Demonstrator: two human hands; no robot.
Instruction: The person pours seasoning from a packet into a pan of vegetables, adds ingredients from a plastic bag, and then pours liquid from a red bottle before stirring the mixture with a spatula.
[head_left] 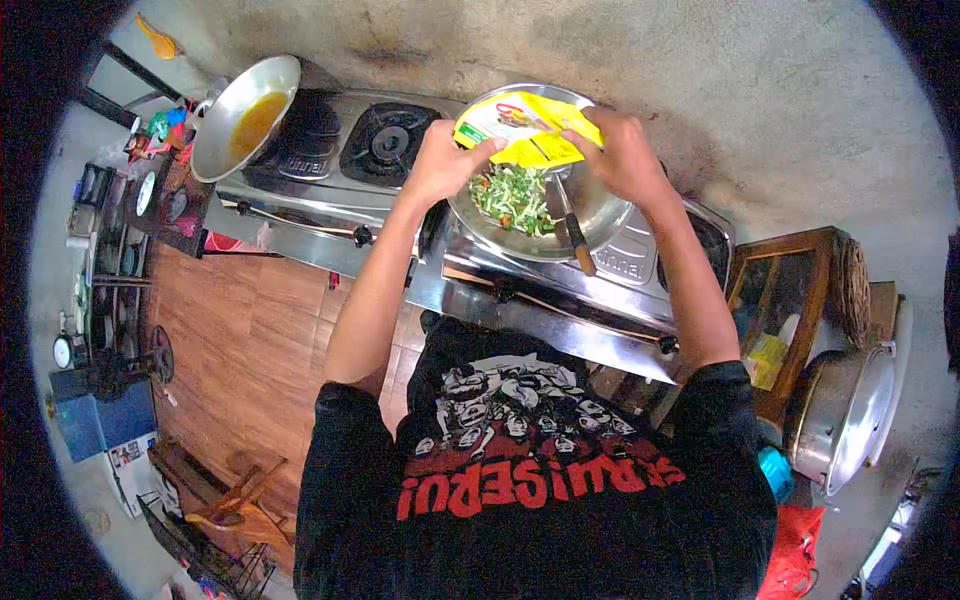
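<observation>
A yellow packet (pixel 530 128) with a red and green print is stretched between both hands above a wide metal wok (pixel 600 215). My left hand (pixel 448 160) pinches its left end between thumb and fingers. On the opposite end, my right hand (pixel 622 155) is closed with the thumb on top. Chopped green vegetables (pixel 515 198) with bits of orange and red lie in the wok under the packet. Among them rests a spatula (pixel 572 225), its wooden handle leaning over the near rim. Whether anything falls from the packet cannot be made out.
Left of the wok are a bare burner (pixel 388 144) and a second wok (pixel 268 85) holding yellowish oil. The steel stove (pixel 460 285) stands against a stained wall (pixel 700 70). A wooden cabinet (pixel 785 300) and a large pot (pixel 835 420) are at the right.
</observation>
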